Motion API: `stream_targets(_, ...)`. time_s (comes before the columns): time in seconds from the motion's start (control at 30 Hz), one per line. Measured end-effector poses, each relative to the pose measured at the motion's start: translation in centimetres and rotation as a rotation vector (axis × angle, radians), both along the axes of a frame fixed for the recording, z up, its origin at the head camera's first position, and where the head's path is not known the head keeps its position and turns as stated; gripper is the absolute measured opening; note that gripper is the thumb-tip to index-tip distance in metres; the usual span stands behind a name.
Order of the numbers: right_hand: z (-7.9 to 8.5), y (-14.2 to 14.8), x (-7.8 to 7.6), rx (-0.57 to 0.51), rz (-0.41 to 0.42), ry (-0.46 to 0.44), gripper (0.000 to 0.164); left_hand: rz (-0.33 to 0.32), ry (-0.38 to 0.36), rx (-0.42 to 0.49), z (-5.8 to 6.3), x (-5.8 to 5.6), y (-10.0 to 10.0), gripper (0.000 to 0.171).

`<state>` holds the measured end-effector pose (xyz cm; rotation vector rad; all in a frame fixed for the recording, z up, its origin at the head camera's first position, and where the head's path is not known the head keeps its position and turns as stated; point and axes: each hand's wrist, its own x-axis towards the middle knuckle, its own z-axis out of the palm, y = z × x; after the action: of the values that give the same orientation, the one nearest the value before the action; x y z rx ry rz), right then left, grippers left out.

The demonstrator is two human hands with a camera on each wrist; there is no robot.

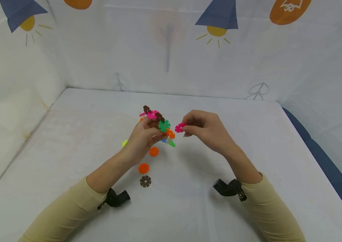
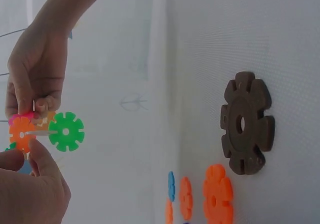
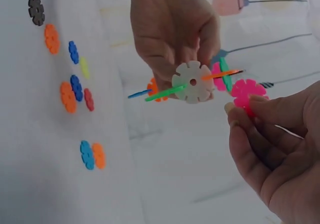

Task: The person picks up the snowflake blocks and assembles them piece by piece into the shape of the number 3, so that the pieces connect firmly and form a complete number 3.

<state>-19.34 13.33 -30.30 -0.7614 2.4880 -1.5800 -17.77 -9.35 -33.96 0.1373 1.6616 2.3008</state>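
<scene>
My left hand [image 1: 139, 139] grips a chain of notched plastic flower discs, slotted together edge to edge. Brown, pink, green and orange pieces show in the head view, among them a green disc [image 1: 164, 123]. A white disc [image 3: 180, 90] and a light green disc [image 2: 70, 143] hang at the near end. To the right, my right hand [image 1: 208, 129] pinches a single pink disc [image 1: 178, 128] between thumb and fingers, held up close beside the chain. A small gap separates it from the green disc in the head view. My left fingers hide part of the chain.
On the white tabletop [image 1: 189, 208] below lie a loose brown disc [image 1: 142, 181] and orange discs [image 1: 143, 168]. The right wrist view adds blue discs [image 3: 73, 53], a yellow disc [image 3: 84, 67] and a red disc [image 3: 89, 99]. White printed curtains [image 1: 128, 47] enclose the table.
</scene>
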Motion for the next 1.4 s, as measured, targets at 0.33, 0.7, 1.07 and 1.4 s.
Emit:
stream_targets(0.33,0.9,0.0,0.7,-0.017,0.039,0.067,0.01,-0.079,-0.039,0.037,0.5,-0.2,-0.5,0.032)
stream_targets(0.7,1.1,0.4,0.6,-0.034,0.043,0.089,0.009,-0.013,0.005,-0.078,0.5,0.2,-0.2,0.029)
stream_targets(1.07,1.0,0.4,0.6,-0.054,0.014,0.125,0.008,-0.002,0.131,-0.19,0.5,0.4,-0.2,0.017)
stream_targets(1.4,0.6,0.1,0.6,-0.069,0.012,0.234,0.01,-0.006,0.168,-0.225,0.7,0.5,-0.2,0.02)
